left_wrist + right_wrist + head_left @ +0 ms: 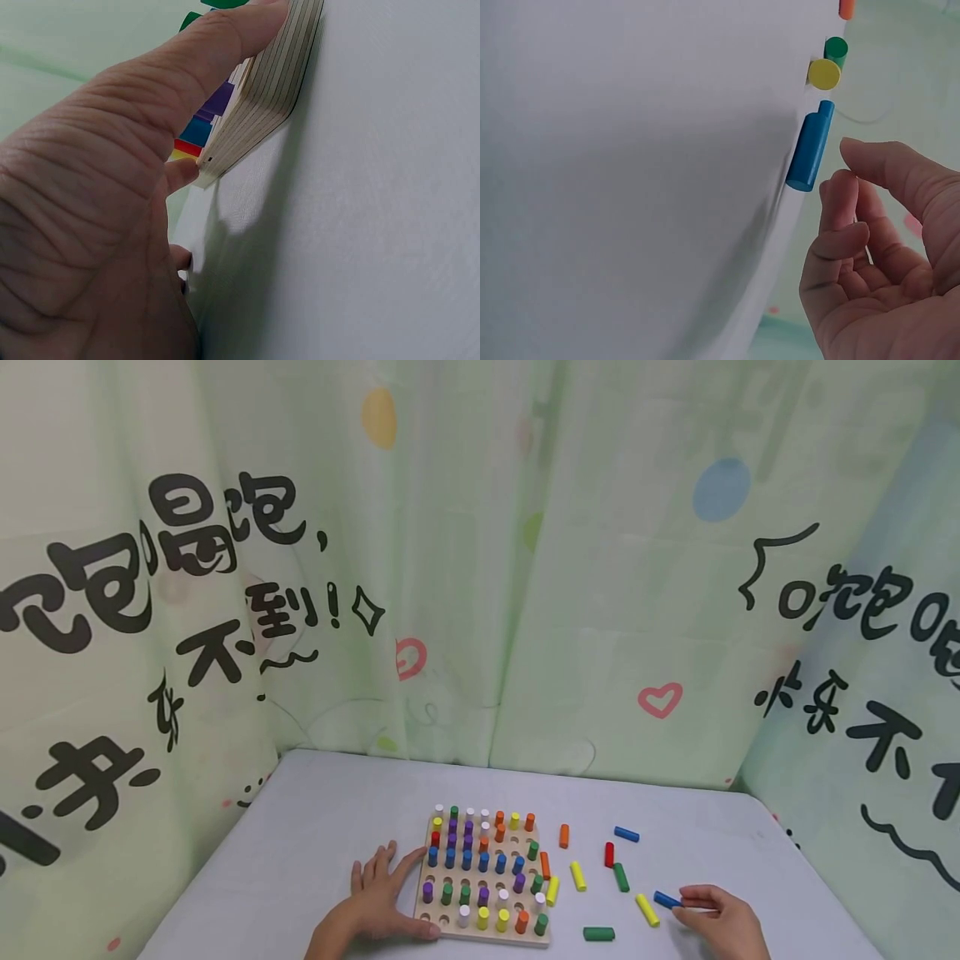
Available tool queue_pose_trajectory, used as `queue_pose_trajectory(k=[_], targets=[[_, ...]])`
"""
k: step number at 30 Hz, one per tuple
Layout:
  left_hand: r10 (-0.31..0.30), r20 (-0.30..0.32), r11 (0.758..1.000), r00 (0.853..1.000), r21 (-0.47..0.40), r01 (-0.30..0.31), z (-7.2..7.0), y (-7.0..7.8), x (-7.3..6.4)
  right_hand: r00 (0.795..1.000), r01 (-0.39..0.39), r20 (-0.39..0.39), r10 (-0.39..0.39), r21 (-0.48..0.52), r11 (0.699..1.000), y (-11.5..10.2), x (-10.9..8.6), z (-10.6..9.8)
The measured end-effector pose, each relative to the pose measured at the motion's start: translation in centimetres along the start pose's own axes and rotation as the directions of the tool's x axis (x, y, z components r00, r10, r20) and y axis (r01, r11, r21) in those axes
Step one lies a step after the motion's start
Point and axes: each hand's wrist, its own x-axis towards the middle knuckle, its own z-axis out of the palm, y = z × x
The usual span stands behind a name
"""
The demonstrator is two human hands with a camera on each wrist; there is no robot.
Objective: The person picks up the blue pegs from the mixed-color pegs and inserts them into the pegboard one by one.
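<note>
A wooden pegboard (491,935) stands on the table, with coloured pegs upright in rows of holes. At its left side is my left hand (386,897), fingers spread. The thumb (225,34) rests along the board's near edge, and the index finger touches its left side. My right hand (723,922) is just beside a loose blue peg (667,900) lying on the table. In the right wrist view, a small gap shows between that blue peg (808,154) and the loosely bent fingers, which hold nothing.
Right of the board lie loose pegs: a yellow peg (647,911), a green peg (598,934), a red peg (609,855), another blue peg (626,834), an orange peg (564,836) and several more. A printed curtain (480,610) surrounds the white table (345,802).
</note>
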Motion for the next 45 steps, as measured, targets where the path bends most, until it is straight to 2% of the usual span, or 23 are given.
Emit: queue_pose_trajectory(k=[22,34,45], targets=[[-0.017,0.002,1.0,1.0,-0.003,0.017,0.0,0.2,0.1,0.999,0.038,0.011,-0.037,-0.059,0.998,0.3,1.5,0.3],[-0.009,-0.006,1.0,1.0,-0.002,0.009,0.1,0.0,0.1,0.999,-0.01,0.035,0.012,-0.059,0.998,0.7,1.9,0.6],[-0.013,-0.007,1.0,1.0,-0.009,0.013,0.1,-0.1,0.0,0.999,-0.016,0.028,0.017,-0.022,1.0,0.6,0.8,1.4]])
